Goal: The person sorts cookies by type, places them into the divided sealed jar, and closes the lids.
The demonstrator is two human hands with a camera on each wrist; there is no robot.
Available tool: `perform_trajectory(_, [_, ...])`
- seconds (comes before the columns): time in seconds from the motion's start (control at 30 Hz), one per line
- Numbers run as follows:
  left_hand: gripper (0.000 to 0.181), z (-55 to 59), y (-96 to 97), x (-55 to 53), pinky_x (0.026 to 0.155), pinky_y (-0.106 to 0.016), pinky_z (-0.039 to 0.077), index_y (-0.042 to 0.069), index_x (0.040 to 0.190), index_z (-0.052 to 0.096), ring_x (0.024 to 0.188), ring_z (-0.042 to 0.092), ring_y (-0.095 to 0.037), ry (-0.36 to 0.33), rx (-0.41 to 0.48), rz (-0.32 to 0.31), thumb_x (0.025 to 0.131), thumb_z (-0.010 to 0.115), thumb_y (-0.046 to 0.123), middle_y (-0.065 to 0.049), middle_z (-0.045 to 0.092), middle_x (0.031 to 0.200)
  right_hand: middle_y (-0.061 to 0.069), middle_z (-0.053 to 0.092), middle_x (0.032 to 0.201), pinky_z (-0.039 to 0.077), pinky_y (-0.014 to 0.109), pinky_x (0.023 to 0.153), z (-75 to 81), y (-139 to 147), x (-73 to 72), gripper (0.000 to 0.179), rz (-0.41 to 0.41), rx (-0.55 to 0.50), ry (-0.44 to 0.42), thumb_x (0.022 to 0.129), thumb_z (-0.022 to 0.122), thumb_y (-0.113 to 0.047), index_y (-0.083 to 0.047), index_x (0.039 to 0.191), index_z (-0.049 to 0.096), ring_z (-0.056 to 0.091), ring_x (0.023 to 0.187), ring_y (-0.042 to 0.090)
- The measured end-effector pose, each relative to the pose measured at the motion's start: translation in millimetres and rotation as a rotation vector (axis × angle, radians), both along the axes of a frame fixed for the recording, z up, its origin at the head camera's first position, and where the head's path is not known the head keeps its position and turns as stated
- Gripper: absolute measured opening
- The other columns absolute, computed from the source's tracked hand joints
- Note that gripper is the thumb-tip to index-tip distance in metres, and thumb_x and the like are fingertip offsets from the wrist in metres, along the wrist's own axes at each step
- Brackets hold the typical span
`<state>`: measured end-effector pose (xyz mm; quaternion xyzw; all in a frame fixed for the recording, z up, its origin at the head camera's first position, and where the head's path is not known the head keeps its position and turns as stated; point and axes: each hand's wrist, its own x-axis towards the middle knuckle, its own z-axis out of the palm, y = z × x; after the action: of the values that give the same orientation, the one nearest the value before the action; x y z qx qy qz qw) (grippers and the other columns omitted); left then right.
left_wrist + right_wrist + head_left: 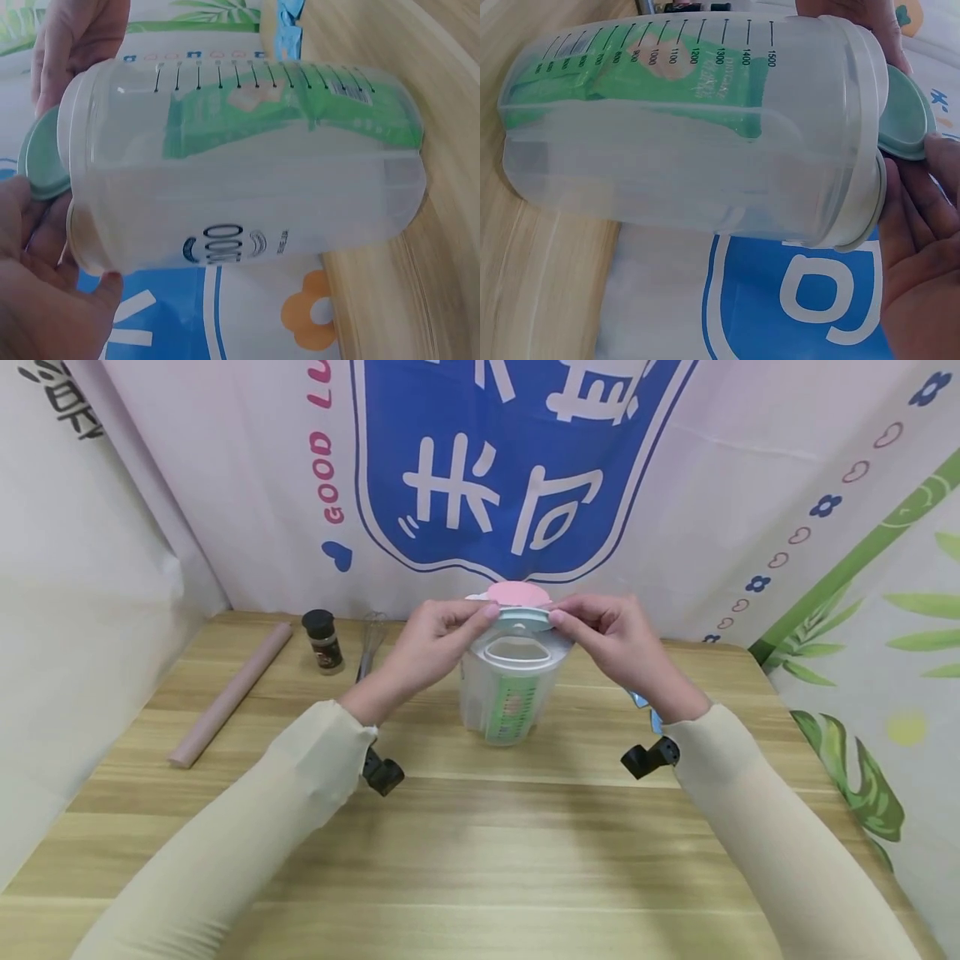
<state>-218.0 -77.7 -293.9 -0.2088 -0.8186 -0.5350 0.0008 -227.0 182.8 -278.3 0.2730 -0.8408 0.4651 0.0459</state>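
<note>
A tall translucent storage container (471, 697) with printed measuring marks stands upright near the back of the table. Inside it is a green packet (679, 75). Its pale green flip lid (522, 620) is tilted up above a pouring opening (517, 649); a pink lid (517, 593) shows behind. My left hand (435, 643) pinches the left edge of the green lid, thumb toward me. My right hand (618, 639) pinches the opposite edge, with its fingers beneath the lid (904, 116) in the right wrist view.
To the left lie a pinkish rolling pin (231, 695), a black-capped spice jar (324, 643) and a metal whisk (370, 639), partly behind my left wrist. Small blue packets (289, 34) lie to the right. A printed curtain (270, 527) hangs behind the table (480, 860).
</note>
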Motion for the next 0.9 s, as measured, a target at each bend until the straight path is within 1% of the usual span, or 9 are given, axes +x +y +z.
perform_trajectory(0.1, [0.039, 0.7, -4.6, -1.5, 0.121, -0.047, 0.048, 0.015, 0.136, 0.071, 0.142, 0.058, -0.021, -0.022, -0.019, -0.047, 0.109, 0.056, 0.039, -0.004, 0.069, 0.143, 0.015, 0.08, 0.102, 0.047, 0.018, 0.058, 0.1, 1, 2.2, 0.02, 0.024, 0.009, 0.025, 0.104, 0.066, -0.014, -0.002, 0.114, 0.078, 0.056, 0.067, 0.012])
perform_trajectory(0.17, [0.037, 0.6, -7.5, -2.7, 0.125, -0.048, 0.043, 0.017, 0.136, 0.071, 0.147, 0.053, -0.019, -0.018, -0.039, -0.073, 0.109, 0.056, 0.039, -0.001, 0.068, 0.146, 0.015, 0.08, 0.102, 0.049, 0.017, 0.06, -0.2, 2, 3.4, 0.019, 0.043, 0.016, 0.038, 0.103, 0.067, -0.012, -0.003, 0.113, 0.079, 0.059, 0.069, 0.011])
perform_trajectory(0.27, [0.036, -0.4, -11.5, -4.8, 0.129, -0.05, 0.036, 0.019, 0.136, 0.071, 0.153, 0.046, -0.017, -0.008, -0.068, -0.108, 0.109, 0.057, 0.038, 0.0, 0.063, 0.151, 0.015, 0.081, 0.108, 0.059, 0.014, 0.073, -0.4, 3, 5.5, 0.018, 0.08, 0.02, 0.053, 0.102, 0.067, -0.008, -0.002, 0.114, 0.079, 0.07, 0.081, 0.004])
perform_trajectory(0.33, [0.035, -1.3, -14.1, -6.0, 0.13, -0.052, 0.035, 0.02, 0.136, 0.071, 0.155, 0.043, -0.018, -0.005, -0.084, -0.125, 0.108, 0.058, 0.037, 0.0, 0.06, 0.154, 0.015, 0.08, 0.113, 0.062, 0.016, 0.083, -0.3, 4, 7.1, 0.018, 0.102, 0.036, 0.065, 0.101, 0.068, -0.007, -0.003, 0.115, 0.079, 0.074, 0.092, 0.001])
perform_trajectory(0.53, [0.035, -2.9, -18.8, -8.0, 0.125, -0.061, 0.039, 0.023, 0.139, 0.069, 0.159, 0.036, -0.025, -0.004, -0.147, -0.162, 0.107, 0.062, 0.033, -0.001, 0.049, 0.164, 0.013, 0.079, 0.121, 0.062, 0.018, 0.09, -1.0, 7, 11.1, 0.025, 0.144, 0.079, 0.108, 0.098, 0.071, -0.003, -0.006, 0.121, 0.078, 0.074, 0.105, -0.003])
perform_trajectory(0.63, [0.034, -3.8, -19.9, -8.0, 0.123, -0.061, 0.041, 0.023, 0.139, 0.069, 0.159, 0.036, -0.026, 0.026, -0.161, -0.182, 0.106, 0.064, 0.029, -0.002, 0.048, 0.165, 0.011, 0.079, 0.123, 0.061, 0.02, 0.095, -2.5, 8, 11.9, 0.028, 0.169, 0.095, 0.152, 0.095, 0.073, 0.001, -0.007, 0.121, 0.078, 0.075, 0.112, 0.005])
perform_trajectory(0.77, [0.035, -5.0, -21.2, -7.9, 0.124, -0.061, 0.04, 0.023, 0.139, 0.069, 0.159, 0.036, -0.024, 0.062, -0.16, -0.209, 0.104, 0.067, 0.025, -0.001, 0.049, 0.164, 0.01, 0.078, 0.125, 0.056, 0.015, 0.103, -4.0, 9, 13.9, 0.03, 0.188, 0.125, 0.214, 0.093, 0.075, 0.003, -0.006, 0.121, 0.079, 0.074, 0.119, 0.022])
perform_trajectory(0.83, [0.035, -5.5, -21.4, -8.3, 0.126, -0.062, 0.037, 0.022, 0.138, 0.069, 0.159, 0.036, -0.023, 0.076, -0.157, -0.22, 0.103, 0.069, 0.023, -0.001, 0.052, 0.161, 0.01, 0.077, 0.126, 0.053, 0.012, 0.105, -4.4, 9, 14.8, 0.03, 0.193, 0.139, 0.229, 0.092, 0.075, 0.004, -0.007, 0.12, 0.079, 0.074, 0.12, 0.027])
perform_trajectory(0.9, [0.036, -6.3, -21.5, -8.9, 0.128, -0.063, 0.033, 0.022, 0.138, 0.069, 0.159, 0.035, -0.021, 0.085, -0.158, -0.226, 0.102, 0.07, 0.023, 0.0, 0.056, 0.159, 0.01, 0.078, 0.126, 0.052, 0.015, 0.108, -4.4, 9, 15.8, 0.031, 0.196, 0.152, 0.236, 0.092, 0.076, 0.004, -0.007, 0.12, 0.079, 0.074, 0.12, 0.026])
